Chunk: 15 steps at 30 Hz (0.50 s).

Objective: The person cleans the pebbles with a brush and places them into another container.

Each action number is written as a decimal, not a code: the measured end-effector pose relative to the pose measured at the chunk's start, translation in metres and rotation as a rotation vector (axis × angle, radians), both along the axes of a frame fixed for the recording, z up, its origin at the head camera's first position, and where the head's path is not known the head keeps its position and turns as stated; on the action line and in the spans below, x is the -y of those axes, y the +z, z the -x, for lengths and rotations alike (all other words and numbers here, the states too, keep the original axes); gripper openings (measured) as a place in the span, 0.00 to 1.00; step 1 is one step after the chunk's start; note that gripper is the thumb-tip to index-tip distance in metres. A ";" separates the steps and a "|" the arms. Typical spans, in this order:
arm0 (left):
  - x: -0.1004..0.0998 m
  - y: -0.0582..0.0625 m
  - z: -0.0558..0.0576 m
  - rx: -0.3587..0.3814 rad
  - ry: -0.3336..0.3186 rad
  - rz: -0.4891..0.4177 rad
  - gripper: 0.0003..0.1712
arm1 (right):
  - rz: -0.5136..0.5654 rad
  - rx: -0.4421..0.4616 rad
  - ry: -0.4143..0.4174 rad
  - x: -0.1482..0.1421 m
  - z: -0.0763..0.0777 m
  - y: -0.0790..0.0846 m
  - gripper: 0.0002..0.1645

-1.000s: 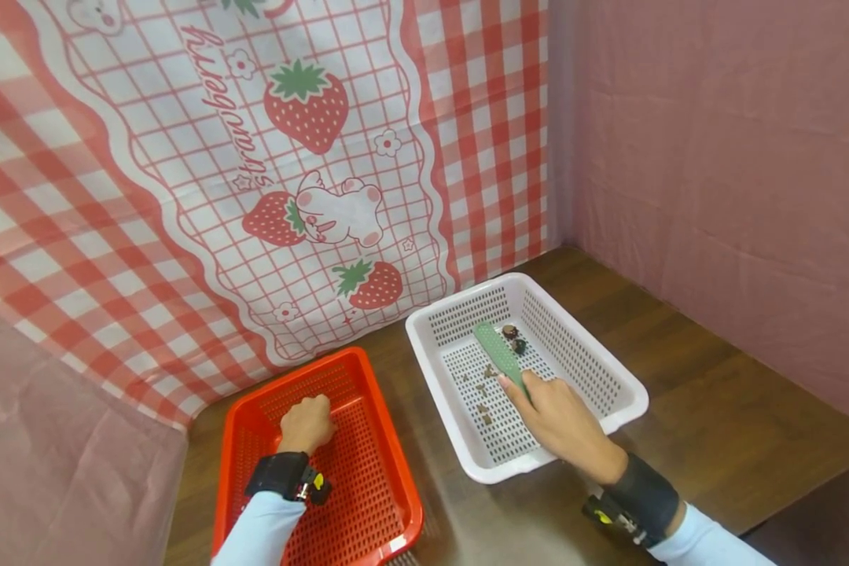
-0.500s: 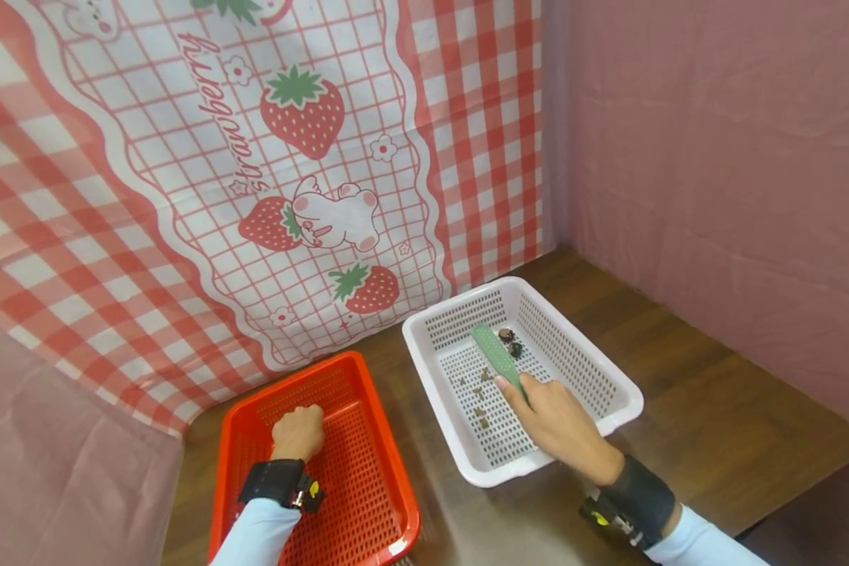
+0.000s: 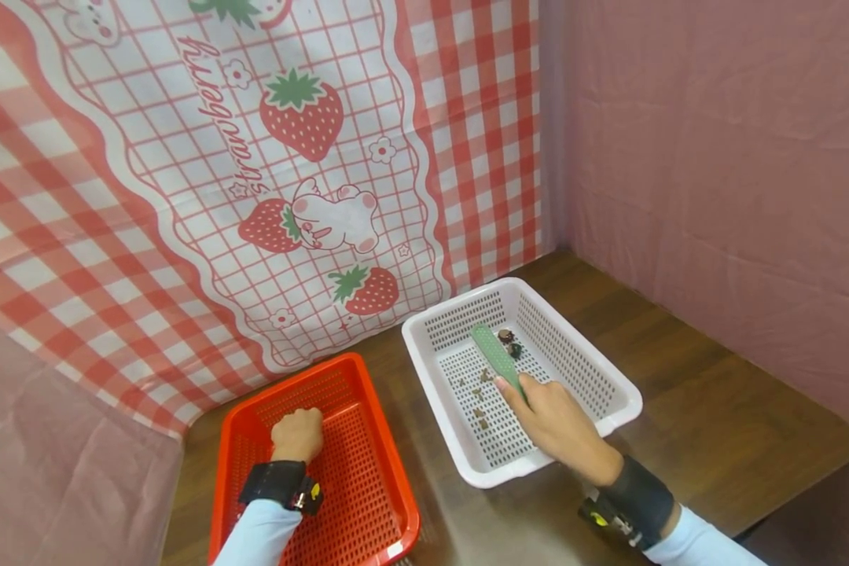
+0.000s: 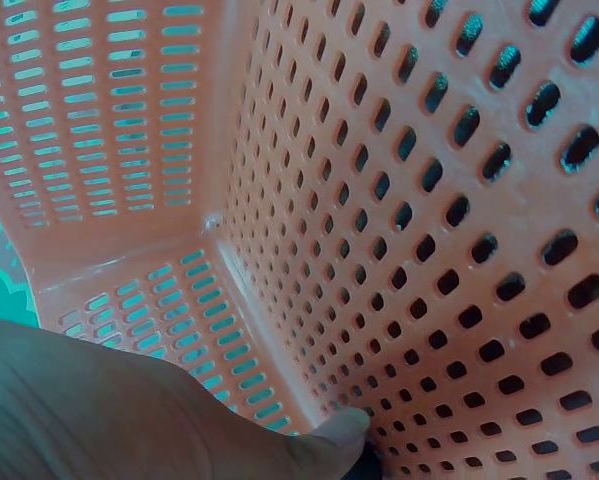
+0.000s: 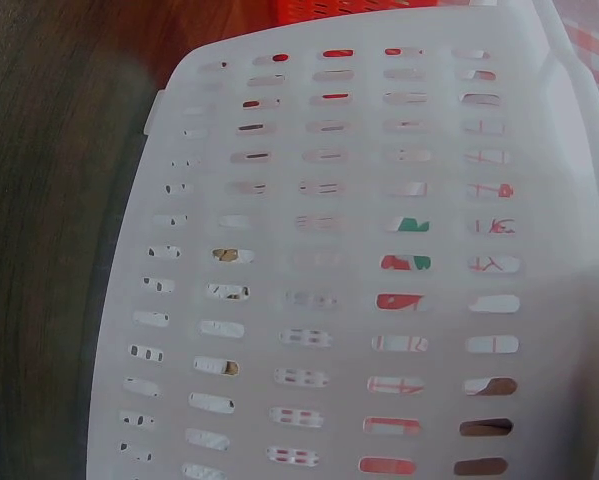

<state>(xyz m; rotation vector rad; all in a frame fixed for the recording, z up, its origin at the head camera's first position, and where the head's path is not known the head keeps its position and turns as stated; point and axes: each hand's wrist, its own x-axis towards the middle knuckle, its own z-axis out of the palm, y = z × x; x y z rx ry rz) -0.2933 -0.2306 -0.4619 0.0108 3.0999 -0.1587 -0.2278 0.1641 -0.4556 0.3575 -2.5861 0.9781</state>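
My left hand (image 3: 297, 435) is down inside the red basket (image 3: 389, 464), knuckles up and fingers curled. In the left wrist view its thumb (image 4: 341, 428) is low by the slotted floor, pressed against a small dark thing (image 4: 364, 465), mostly hidden. My right hand (image 3: 555, 417) reaches over the near rim of the white basket (image 3: 467, 464) and grips a light green, flat paddle-shaped tool with pale dots (image 3: 494, 351). Past the tool lie a small brown round piece (image 3: 505, 336) and a dark green one (image 3: 515, 350). The right wrist view shows mainly the white basket's slotted wall (image 5: 359, 240).
Several small brown pieces (image 3: 481, 417) lie scattered on the white basket's floor. Both baskets stand on a brown wooden table (image 3: 736, 417). A strawberry-print cloth (image 3: 332, 181) hangs behind, and a pink cloth (image 3: 722, 196) closes the right side.
My left hand has shifted slightly left inside the red basket, its fingers still curled. The right hand and green tool have kept their place. The head view has tilted slightly.
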 end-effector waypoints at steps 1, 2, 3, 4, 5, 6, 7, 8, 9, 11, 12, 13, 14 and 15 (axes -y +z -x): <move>-0.001 0.001 -0.001 -0.008 -0.004 0.002 0.08 | 0.001 -0.001 0.000 0.000 0.000 0.000 0.22; -0.001 0.002 -0.002 -0.020 -0.010 0.001 0.07 | 0.000 -0.003 0.000 -0.001 0.000 -0.001 0.22; -0.002 0.002 -0.002 -0.035 -0.021 0.003 0.06 | 0.000 -0.004 0.000 -0.001 0.000 -0.001 0.22; -0.003 0.004 -0.003 -0.054 -0.034 0.007 0.06 | 0.001 -0.003 -0.001 -0.001 -0.001 -0.001 0.22; -0.004 0.005 -0.003 -0.079 -0.050 0.006 0.05 | 0.003 -0.003 -0.003 -0.002 -0.001 -0.001 0.22; -0.006 0.007 -0.003 -0.108 -0.068 0.002 0.05 | 0.007 -0.004 -0.004 -0.002 -0.001 -0.001 0.22; -0.009 0.010 -0.003 -0.143 -0.092 -0.001 0.06 | 0.017 0.000 -0.007 -0.002 -0.001 -0.001 0.22; -0.012 0.013 -0.002 -0.179 -0.116 -0.007 0.07 | 0.030 0.001 -0.011 -0.002 -0.001 -0.001 0.22; -0.016 0.016 -0.002 -0.216 -0.141 -0.014 0.09 | 0.046 0.004 -0.016 -0.003 -0.001 -0.001 0.22; -0.028 0.025 0.000 -0.290 -0.187 -0.049 0.12 | 0.085 0.003 -0.031 -0.003 0.000 0.000 0.21; -0.036 0.030 0.002 -0.327 -0.207 -0.074 0.13 | 0.105 0.005 -0.039 -0.003 0.000 0.001 0.21; -0.045 0.036 0.003 -0.356 -0.227 -0.106 0.13 | 0.125 0.006 -0.048 -0.003 0.000 0.001 0.21; -0.055 0.042 0.005 -0.372 -0.248 -0.150 0.14 | 0.144 0.006 -0.054 -0.003 0.000 0.002 0.20; -0.066 0.049 0.006 -0.381 -0.274 -0.205 0.14 | 0.160 0.007 -0.061 -0.003 0.000 0.002 0.20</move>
